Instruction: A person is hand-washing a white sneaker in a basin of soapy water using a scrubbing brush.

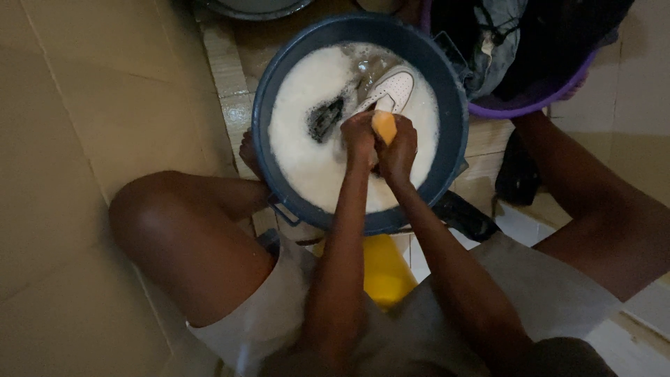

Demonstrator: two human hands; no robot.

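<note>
Head view: foamy basin (279, 91), (perforated) white shoe (391, 89).

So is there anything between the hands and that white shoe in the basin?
Nothing visible. Both hands, left hand and right hand, meet at the orange piece right against the white shoe, amid foam.

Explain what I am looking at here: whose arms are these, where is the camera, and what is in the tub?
The single picture comes from a camera worn on a person's head, looking down past their knees at a tiled floor. Both arms are their own. A dark round basin holds foamy water, with a white shoe partly sunk in it. The left hand and the right hand meet over the foam, together gripping an orange block, perhaps soap or a sponge. A purple tub of dark clothes stands behind, and a yellow thing lies between the legs.
</note>
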